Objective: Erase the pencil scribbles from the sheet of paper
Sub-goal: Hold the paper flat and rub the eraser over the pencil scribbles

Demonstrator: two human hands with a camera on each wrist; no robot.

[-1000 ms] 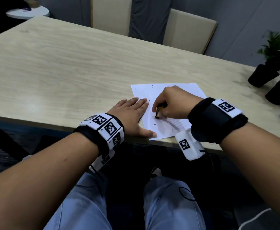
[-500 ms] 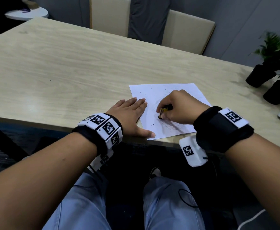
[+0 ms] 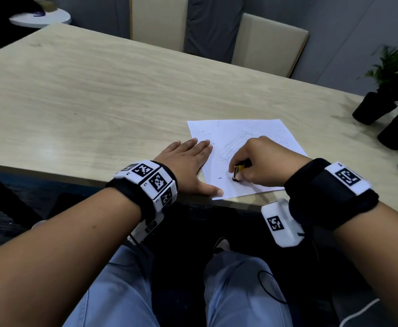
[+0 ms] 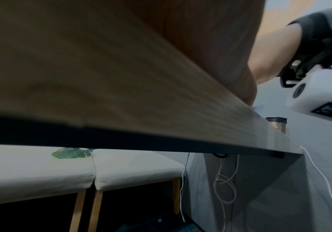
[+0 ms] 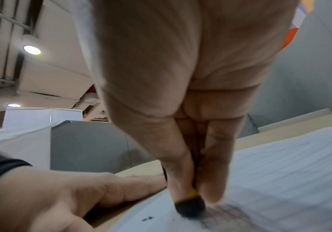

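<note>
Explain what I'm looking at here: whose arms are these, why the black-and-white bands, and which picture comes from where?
No machine here: a person sits at a wooden table wearing wrist bands that carry small cameras. The big picture comes from a head camera looking down; the other two look along each hand. A sheet of paper with faint pencil scribbles lies near the table edge. The left hand lies flat, thumb on the sheet. The right hand pinches an eraser in its fingers, the dark tip on the paper. Potted plants stand at the right.
</note>
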